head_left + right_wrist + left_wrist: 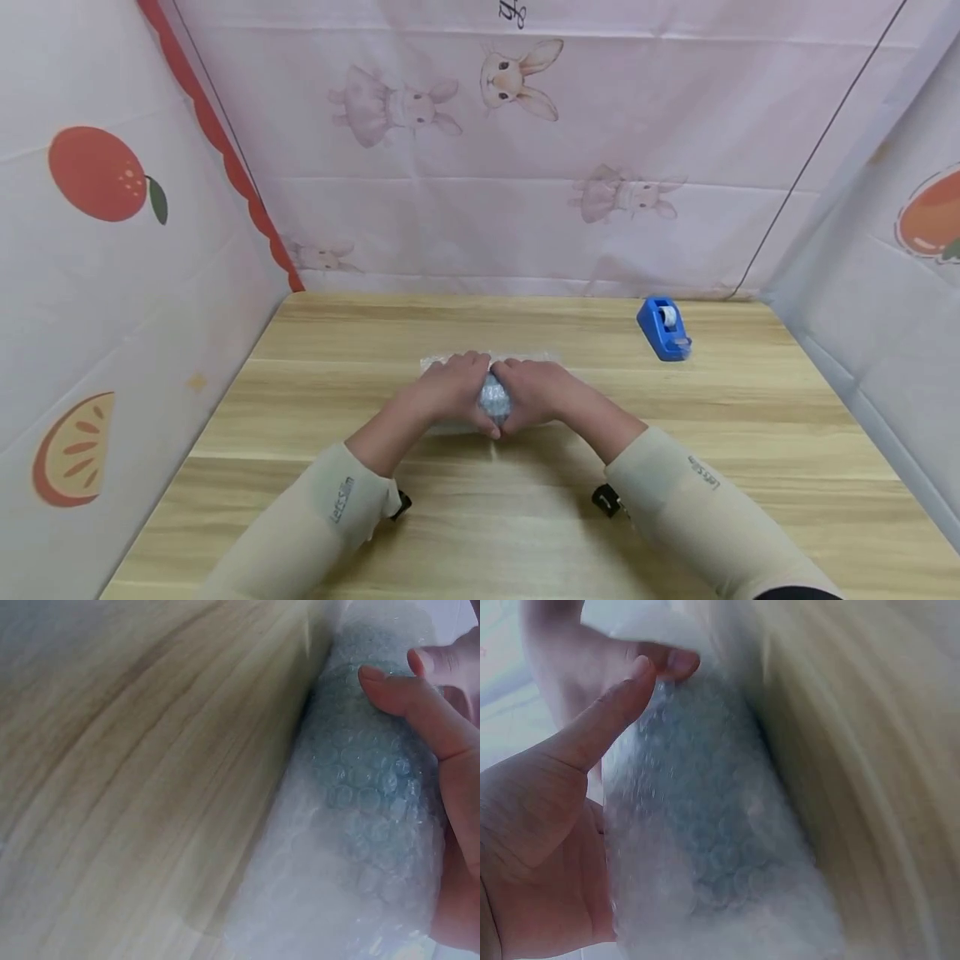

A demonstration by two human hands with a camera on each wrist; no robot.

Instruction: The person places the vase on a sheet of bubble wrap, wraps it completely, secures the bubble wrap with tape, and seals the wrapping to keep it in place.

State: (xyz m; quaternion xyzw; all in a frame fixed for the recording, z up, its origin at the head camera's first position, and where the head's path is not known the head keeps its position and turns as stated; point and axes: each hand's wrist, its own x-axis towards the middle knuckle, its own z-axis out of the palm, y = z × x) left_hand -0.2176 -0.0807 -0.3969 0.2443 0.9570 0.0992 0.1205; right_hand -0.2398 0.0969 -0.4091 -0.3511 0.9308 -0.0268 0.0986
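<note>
A bubble-wrapped bundle [494,398] lies across the wooden table between both hands. Through the clear wrap, a bluish-green item shows in the wrist views; its kind is hidden by the bubbles. My left hand [456,390] grips the bundle from the left, its thumb lying over the near side in the left wrist view. From the right, my right hand [531,392] holds it too, thumb [401,694] pressed on the wrap and fingers behind. Both thumbs are close together near the middle. Loose ends of bubble wrap [765,922] stick out past the hands.
A blue tape dispenser [663,329] with a roll of clear tape stands at the back right of the wooden table [510,533]. Printed cloth walls [465,225] enclose the table at the back and on both sides.
</note>
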